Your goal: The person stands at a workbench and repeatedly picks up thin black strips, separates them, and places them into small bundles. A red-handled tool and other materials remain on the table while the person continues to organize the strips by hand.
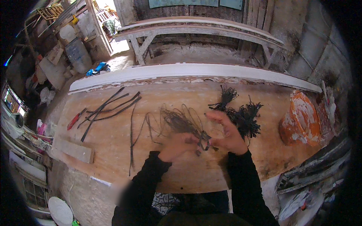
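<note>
A loose bundle of thin dark cord lies mid-table, its loops fanning out away from me. At its near end a short black strip bends round between my hands. My left hand is closed, pinching the strip and cord end between thumb and fingers. The thumb of my right hand presses at the strip from the other side, while its index finger is raised and curved away. The right hand's lower fingers are hidden. Just beyond it sit tied black cord bundles.
Black strips and a red-handled cutter lie at left, above a wooden block. An orange, paint-smeared bucket stands at right. A long white board runs along the table's far edge. Behind it stands a bench.
</note>
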`<act>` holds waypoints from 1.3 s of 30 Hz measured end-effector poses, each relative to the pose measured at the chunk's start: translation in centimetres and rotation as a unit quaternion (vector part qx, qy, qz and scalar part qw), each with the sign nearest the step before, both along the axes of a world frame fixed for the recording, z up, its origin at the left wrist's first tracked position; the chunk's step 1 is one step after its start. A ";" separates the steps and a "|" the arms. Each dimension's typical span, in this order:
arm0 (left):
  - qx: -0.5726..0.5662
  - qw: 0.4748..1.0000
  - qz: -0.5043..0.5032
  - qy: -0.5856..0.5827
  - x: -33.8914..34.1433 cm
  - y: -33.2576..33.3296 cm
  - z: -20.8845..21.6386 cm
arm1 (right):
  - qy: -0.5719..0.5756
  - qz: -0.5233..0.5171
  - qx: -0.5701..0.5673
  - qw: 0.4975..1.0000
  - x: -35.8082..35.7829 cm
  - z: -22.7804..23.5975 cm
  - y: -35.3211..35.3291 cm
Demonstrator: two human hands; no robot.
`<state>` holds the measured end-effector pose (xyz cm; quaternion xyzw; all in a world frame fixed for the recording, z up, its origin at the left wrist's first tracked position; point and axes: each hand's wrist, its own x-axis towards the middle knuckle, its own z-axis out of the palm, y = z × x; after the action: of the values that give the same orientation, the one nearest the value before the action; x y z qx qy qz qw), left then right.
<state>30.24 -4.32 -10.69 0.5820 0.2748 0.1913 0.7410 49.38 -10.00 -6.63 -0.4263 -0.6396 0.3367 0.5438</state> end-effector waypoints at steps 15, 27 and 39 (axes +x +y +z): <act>0.040 0.957 -0.286 0.036 -0.5 -1.4 2.2 | 0.067 -0.166 -0.140 0.974 3.3 0.2 0.1; -0.236 0.958 0.075 -0.143 -0.7 0.4 0.4 | 0.000 -0.178 0.043 0.983 -1.2 -0.8 0.6; -0.252 0.945 0.094 -0.184 -0.7 0.1 0.6 | -0.274 -0.053 0.172 0.945 -3.1 -1.4 -0.3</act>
<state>29.59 -4.17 -10.04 0.3026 0.2266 0.2886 0.8796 46.32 -10.31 -8.02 -0.4358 -0.7884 0.0626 0.4297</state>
